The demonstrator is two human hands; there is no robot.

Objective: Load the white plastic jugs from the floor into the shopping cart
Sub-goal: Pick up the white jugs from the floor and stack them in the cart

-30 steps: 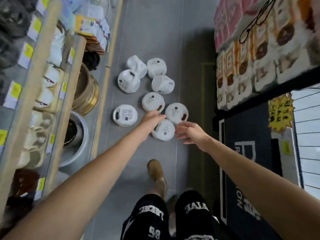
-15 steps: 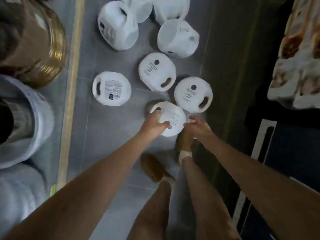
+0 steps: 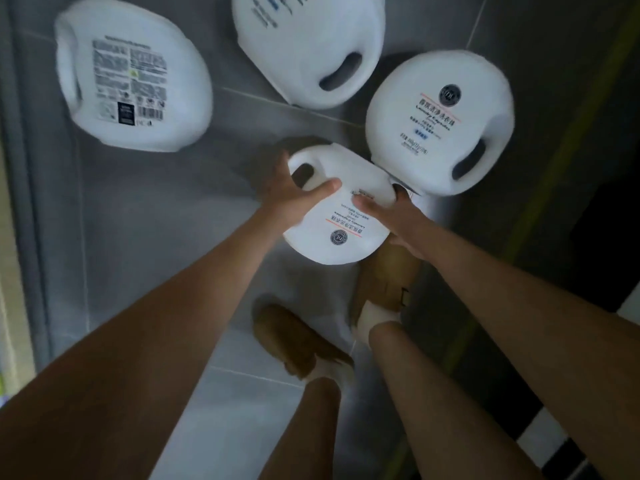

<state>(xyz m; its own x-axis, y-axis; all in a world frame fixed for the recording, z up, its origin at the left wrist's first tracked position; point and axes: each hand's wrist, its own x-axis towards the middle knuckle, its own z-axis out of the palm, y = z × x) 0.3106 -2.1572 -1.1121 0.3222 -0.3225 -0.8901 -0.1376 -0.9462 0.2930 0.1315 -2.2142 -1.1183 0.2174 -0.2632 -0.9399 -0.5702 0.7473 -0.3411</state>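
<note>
Several white plastic jugs lie on the grey tiled floor. The nearest jug [image 3: 337,220] is between both hands, label side up. My left hand [image 3: 294,195] grips it at the handle end, thumb across the top. My right hand [image 3: 391,216] grips its right edge, thumb on top and fingers underneath. Another jug [image 3: 440,123] lies just right of it and touches it. A third jug [image 3: 308,46] lies beyond, and one with its back label up [image 3: 128,74] lies at the far left. No shopping cart is in view.
My two feet in brown slippers [image 3: 301,341] stand directly below the held jug. A dark mat with a yellow-green stripe [image 3: 571,150] runs along the right. A pale shelf base [image 3: 14,237] borders the left edge.
The camera has dropped much closer to the floor. Both hands went from reaching, to touching the nearest jug, to gripping it at both ends.
</note>
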